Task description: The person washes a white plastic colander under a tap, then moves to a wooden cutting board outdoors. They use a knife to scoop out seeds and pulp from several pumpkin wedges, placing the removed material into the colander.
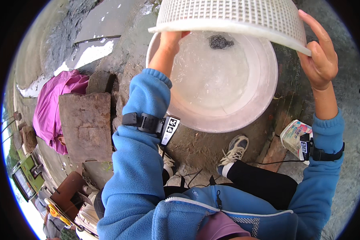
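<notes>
A white plastic mesh basket (231, 13) is held up over a wide round basin (261, 75), its rim lowermost. On the basket's near left rim is my left hand (171, 39); most of its fingers are hidden behind the rim. My right hand (321, 60) grips the right end of the rim, with the index finger extended up the mesh side. Slightly cloudy water (210, 72) covers the basin floor. At the far side of the water lies a dark scouring pad of tangled wire (221, 42).
Right of my shoes (235, 150) is a printed plastic tub (295, 136) beside a brick edge. To the left lie a wooden board (85, 127) and purple cloth (55, 111). Wet concrete surrounds the basin. A green vehicle (28, 177) and a person (52, 226) appear at far left.
</notes>
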Available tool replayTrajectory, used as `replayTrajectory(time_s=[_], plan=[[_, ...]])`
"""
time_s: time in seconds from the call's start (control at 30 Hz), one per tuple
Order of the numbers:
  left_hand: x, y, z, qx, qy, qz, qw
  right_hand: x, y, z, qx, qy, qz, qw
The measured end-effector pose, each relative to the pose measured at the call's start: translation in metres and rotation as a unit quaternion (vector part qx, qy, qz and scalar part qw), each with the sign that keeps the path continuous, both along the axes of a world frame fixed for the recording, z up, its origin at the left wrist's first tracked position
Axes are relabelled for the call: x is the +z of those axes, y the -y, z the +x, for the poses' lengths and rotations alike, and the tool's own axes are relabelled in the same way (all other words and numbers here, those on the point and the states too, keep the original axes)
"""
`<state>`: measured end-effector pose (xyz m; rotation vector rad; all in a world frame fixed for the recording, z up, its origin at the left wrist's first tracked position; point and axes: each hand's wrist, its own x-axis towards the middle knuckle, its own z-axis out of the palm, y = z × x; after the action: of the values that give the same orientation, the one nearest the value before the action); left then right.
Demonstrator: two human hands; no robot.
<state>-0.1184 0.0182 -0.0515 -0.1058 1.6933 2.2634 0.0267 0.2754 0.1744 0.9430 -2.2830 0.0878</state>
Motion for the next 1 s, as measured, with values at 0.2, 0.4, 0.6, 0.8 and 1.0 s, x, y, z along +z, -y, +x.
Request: replayTrajectory(time_s=[0.2,0.4,0.6,0.8,1.0], plan=[[0.124,0.063,-0.078,0.020,-0.164,-0.090,0.982,0.026,-0.016,-0.087,-0.265,0.232,-0.274,0.895],[0.175,0.167,-0.054,0.043,-0.009,-0.185,0.982,0.071,0.018,-0.142,-0.317,0.251,-0.160,0.900],[0.202,0.307,0.062,0.252,0.124,-0.162,0.946,0.050,0.107,-0.120,-0.238,0.105,0.051,0.964],[0.251,0.411,0.211,0.354,0.208,-0.194,0.891,0.057,0.120,-0.142,-0.318,0.248,0.044,0.914],[0.300,0.467,0.365,0.399,0.400,-0.242,0.789,0.071,0.161,-0.110,-0.350,0.374,0.141,0.847]])
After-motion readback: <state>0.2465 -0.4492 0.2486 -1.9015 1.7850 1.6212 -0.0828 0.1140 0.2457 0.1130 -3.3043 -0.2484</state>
